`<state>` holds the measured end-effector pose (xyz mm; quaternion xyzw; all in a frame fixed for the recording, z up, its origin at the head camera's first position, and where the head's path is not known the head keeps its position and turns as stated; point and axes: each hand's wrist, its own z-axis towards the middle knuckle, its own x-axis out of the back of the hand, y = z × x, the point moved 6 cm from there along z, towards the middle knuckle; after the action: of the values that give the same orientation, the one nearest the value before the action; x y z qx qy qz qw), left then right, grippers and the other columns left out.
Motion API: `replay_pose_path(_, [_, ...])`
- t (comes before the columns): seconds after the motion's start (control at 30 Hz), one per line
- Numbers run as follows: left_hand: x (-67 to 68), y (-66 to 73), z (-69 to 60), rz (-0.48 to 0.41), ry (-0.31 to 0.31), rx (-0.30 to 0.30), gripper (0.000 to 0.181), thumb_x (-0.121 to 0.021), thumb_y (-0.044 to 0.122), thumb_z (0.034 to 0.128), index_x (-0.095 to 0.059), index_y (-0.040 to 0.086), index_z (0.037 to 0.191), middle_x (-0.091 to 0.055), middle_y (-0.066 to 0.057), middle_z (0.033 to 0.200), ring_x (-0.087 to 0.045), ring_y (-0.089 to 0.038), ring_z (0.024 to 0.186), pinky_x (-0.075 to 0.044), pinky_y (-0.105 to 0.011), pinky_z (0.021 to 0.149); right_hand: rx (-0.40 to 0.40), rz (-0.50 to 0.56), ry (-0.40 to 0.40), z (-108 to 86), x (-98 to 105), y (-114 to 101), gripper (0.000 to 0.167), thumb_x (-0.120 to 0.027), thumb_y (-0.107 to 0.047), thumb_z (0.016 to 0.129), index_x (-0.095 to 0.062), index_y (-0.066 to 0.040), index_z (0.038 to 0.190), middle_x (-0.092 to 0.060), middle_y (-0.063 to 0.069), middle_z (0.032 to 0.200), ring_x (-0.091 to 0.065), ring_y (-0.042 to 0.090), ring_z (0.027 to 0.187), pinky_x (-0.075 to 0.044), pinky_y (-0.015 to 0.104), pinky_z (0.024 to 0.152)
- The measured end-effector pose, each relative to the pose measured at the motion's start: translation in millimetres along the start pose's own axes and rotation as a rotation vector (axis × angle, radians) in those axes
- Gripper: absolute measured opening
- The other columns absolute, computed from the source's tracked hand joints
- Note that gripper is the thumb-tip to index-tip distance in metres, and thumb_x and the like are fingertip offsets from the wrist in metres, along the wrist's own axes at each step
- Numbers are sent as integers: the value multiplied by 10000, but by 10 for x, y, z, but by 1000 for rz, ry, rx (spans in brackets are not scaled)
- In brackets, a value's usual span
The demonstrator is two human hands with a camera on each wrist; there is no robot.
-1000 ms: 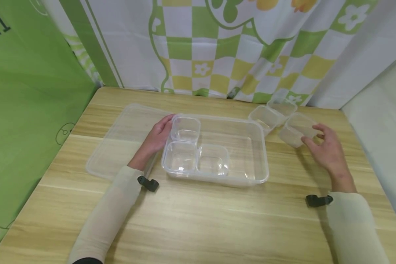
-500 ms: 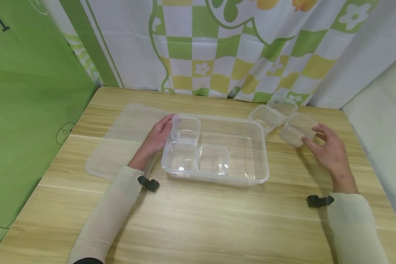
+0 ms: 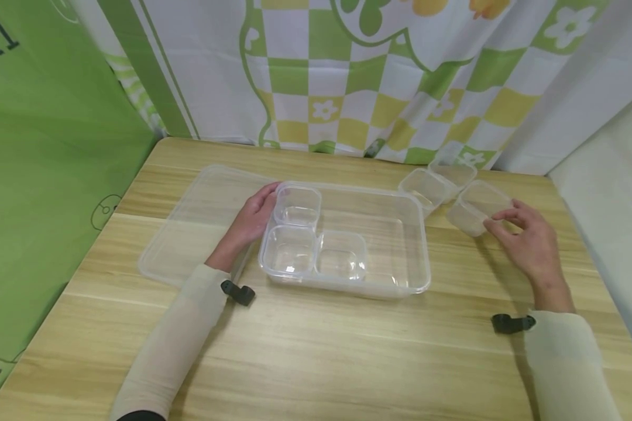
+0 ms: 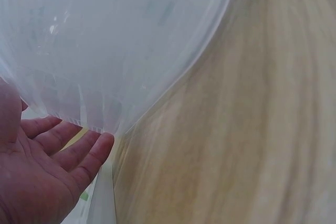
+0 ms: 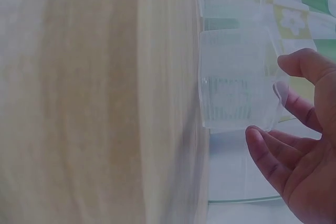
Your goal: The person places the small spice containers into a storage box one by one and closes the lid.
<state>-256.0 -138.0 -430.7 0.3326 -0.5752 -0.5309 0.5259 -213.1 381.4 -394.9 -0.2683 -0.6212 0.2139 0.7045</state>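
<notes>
A large clear rectangular box (image 3: 390,286) stands mid-table, holding three small clear cups: a back-left cup (image 3: 297,204), a front-left cup (image 3: 289,251) and one beside it (image 3: 340,254). My left hand (image 3: 253,219) touches the box's left end near the back corner; the left wrist view shows its fingers (image 4: 92,156) extended against the wall. Three more small cups are grouped at the back right. My right hand (image 3: 532,242) is at the nearest cup (image 3: 474,207), thumb and fingers apart around its side in the right wrist view (image 5: 236,77); firm contact cannot be told.
A translucent flat lid (image 3: 181,234) lies on the wooden table (image 3: 316,356) left of the box, partly under my left forearm. Two other loose cups (image 3: 423,187) (image 3: 453,169) are near the back edge, by the patterned curtain (image 3: 326,82).
My right hand has shifted slightly right and its fingers have moved a little at the cup. The left hand, the box and the cups show no clear movement.
</notes>
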Motion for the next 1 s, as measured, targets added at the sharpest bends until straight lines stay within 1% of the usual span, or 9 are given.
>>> replay_pose_path(0.2, [-8, -12, 10, -6, 3, 6, 457, -371, 237, 1139, -449, 0, 1522, -605, -289, 1246, -604, -424, 1074, -488, -490, 980, 7, -18, 25, -5, 20, 11, 407, -683, -332, 1007, -657, 49, 1148, -320, 224, 1620, -435, 595, 1314, -299, 694, 1102])
replay_pose_path(0.27, [-6, -2, 6, 8, 10, 11, 460, -373, 232, 1137, -444, -5, 1525, -600, -280, 1283, -598, -420, 1116, -470, -490, 1018, 8, -21, 28, -12, 26, 4, 405, -686, -333, 1005, -659, 49, 1138, -330, 223, 1616, -437, 592, 1315, -315, 683, 1099])
replay_pose_path(0.33, [-2, 8, 0, 15, 19, 15, 458, -373, 227, 1136, -447, -8, 1522, -592, -267, 1324, -592, -411, 1153, -454, -491, 1048, 14, -30, 34, -20, 35, -6, 397, -689, -332, 1002, -665, 44, 1125, -343, 217, 1611, -473, 579, 1290, -448, 512, 1064])
replay_pose_path(0.4, [0, 17, -4, 16, 28, 15, 455, -375, 218, 1135, -448, -14, 1519, -578, -253, 1366, -581, -400, 1194, -435, -481, 1077, 21, -37, 39, -27, 43, -17, 390, -688, -331, 1002, -667, 41, 1116, -352, 213, 1607, -518, 569, 1245, -516, 273, 942])
replay_pose_path(0.43, [0, 18, -5, 15, 31, 14, 454, -375, 216, 1135, -447, -18, 1518, -571, -247, 1385, -575, -394, 1212, -427, -477, 1089, 27, -37, 44, -30, 48, -25, 382, -690, -325, 1000, -669, 41, 1109, -360, 214, 1603, -539, 565, 1219, -504, 163, 850])
replay_pose_path(0.5, [-4, 25, -7, 9, 30, 11, 450, -375, 205, 1134, -447, -25, 1514, -569, -252, 1385, -577, -399, 1209, -432, -483, 1086, 36, -37, 53, -34, 56, -33, 368, -693, -312, 998, -672, 41, 1098, -371, 218, 1595, -574, 562, 1167, -396, 18, 693])
replay_pose_path(0.57, [-6, 33, -10, 10, 29, 6, 449, -371, 199, 1135, -443, -29, 1515, -569, -256, 1382, -577, -398, 1207, -433, -483, 1084, 44, -33, 60, -33, 60, -42, 360, -698, -297, 996, -673, 49, 1092, -380, 227, 1587, -579, 566, 1149, -368, -6, 671])
replay_pose_path(0.77, [-9, 29, -5, 19, 28, 5, 454, -366, 207, 1137, -440, -30, 1517, -574, -264, 1364, -578, -395, 1194, -435, -491, 1075, 57, -42, 75, -40, 79, -43, 342, -703, -285, 996, -677, 45, 1082, -395, 236, 1574, -588, 561, 1132, -362, -9, 669])
replay_pose_path(1.0, [-3, 36, -8, 30, 30, 5, 450, -369, 200, 1136, -445, -33, 1513, -557, -252, 1404, -560, -394, 1233, -416, -490, 1097, 101, -12, 134, -80, 136, -111, 295, -737, -228, 976, -680, 52, 1050, -430, 248, 1547, -541, 564, 1209, -360, -26, 675])
